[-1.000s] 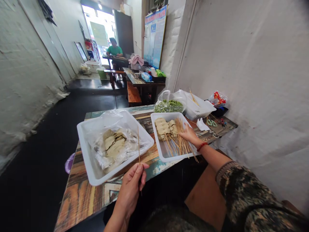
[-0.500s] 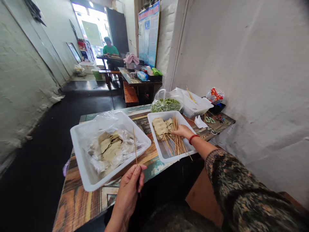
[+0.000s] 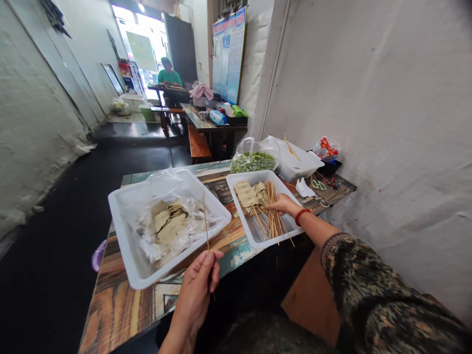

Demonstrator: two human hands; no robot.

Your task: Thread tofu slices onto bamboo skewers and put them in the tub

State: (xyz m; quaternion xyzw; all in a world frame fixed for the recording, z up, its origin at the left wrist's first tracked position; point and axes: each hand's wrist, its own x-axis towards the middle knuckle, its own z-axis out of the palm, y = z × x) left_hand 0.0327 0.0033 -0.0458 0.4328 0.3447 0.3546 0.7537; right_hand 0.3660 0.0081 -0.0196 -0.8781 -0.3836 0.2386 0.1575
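Note:
My left hand (image 3: pixel 201 275) pinches one thin wooden skewer (image 3: pixel 205 221) between thumb and fingers, held upright before the near edge of the left white tray (image 3: pixel 127 246). Inside that tray, flat beige sheets of food (image 3: pixel 171 226) lie in an open clear plastic bag. My right hand (image 3: pixel 285 204), with a red bracelet at the wrist, reaches into the right white tray (image 3: pixel 254 240). Its fingers close on the side of a bundle of wooden skewers (image 3: pixel 275 221); the fingertips are partly hidden. Beside the bundle lie folded beige pieces (image 3: pixel 246 194) with skewers through them.
Behind the right tray stand a clear bag of green vegetables (image 3: pixel 254 161) and a white container (image 3: pixel 297 164) with plastic over it. Green-handled scissors (image 3: pixel 319 184) and a white crumpled tissue (image 3: pixel 305 188) lie to the right. A person in green (image 3: pixel 169 76) sits at a far table.
My right hand has shifted slightly right at the skewer bundle, whose skewers have moved a little with it. My left hand keeps its skewer in nearly the same place.

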